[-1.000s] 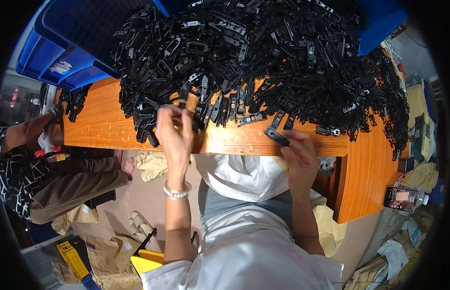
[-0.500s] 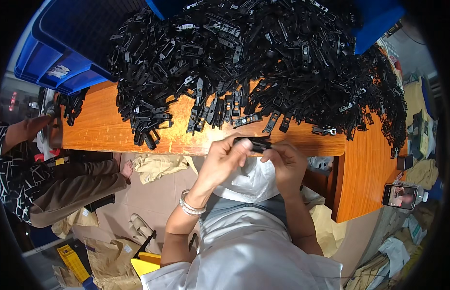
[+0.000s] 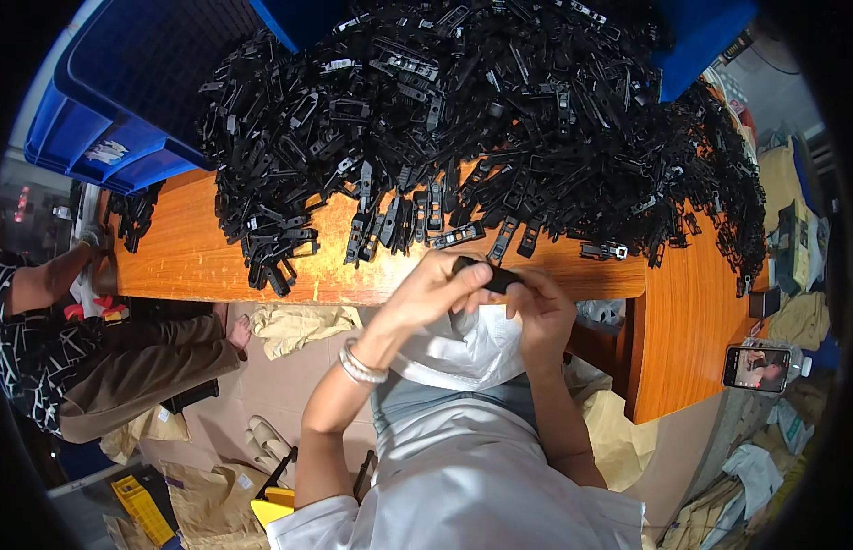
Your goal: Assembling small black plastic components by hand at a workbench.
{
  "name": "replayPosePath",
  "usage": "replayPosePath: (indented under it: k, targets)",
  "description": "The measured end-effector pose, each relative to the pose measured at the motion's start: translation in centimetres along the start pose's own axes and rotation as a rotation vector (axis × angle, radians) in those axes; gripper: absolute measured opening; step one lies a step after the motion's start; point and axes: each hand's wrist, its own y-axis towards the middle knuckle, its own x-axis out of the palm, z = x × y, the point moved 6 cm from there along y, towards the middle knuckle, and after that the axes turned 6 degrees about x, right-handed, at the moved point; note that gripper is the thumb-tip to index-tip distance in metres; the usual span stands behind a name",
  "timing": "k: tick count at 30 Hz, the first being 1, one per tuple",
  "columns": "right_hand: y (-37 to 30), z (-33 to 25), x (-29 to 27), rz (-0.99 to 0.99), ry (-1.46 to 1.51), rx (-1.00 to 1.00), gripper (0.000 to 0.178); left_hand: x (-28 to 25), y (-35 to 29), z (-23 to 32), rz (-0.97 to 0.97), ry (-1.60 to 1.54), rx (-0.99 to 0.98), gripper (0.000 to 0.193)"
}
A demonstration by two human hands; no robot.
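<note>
Between my two hands, just off the table's front edge, is a small black plastic part [image 3: 497, 280]; its exact kind is partly covered by fingers. My left hand [image 3: 442, 286] is closed on its left end, thumb pressed on top. The fingers of my right hand [image 3: 542, 307] pinch its right end. Beyond my hands lies a large heap of black plastic clip-like parts [image 3: 426, 101], long and narrow with slots. Several loose ones lie at the heap's near edge, such as a slotted part [image 3: 504, 240] just above my hands.
The wooden table [image 3: 344, 286] has a side wing [image 3: 688, 339] at right. Blue crates [image 3: 124, 137] stand at the far left and behind the heap. A phone [image 3: 758, 368] is propped at the right. Another person's arm [image 3: 55, 275] is at the left. A white bag [image 3: 459, 353] hangs below my hands.
The black part has turned between my fingers and now shows a smoother, solid face. My hands stay almost in place, while the view has shifted slightly.
</note>
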Motion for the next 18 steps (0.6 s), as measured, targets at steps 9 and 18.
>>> replayPosePath:
  k: [9,18]
  targets:
    - [1.4,2.0,-3.1,0.162,0.074,0.126,0.013,-7.0,8.3,7.1,0.522,1.454,0.279,0.012]
    - [1.6,2.1,-3.1,0.128,0.084,0.132,0.012,-6.8,10.7,6.2,0.536,1.705,0.092,0.017]
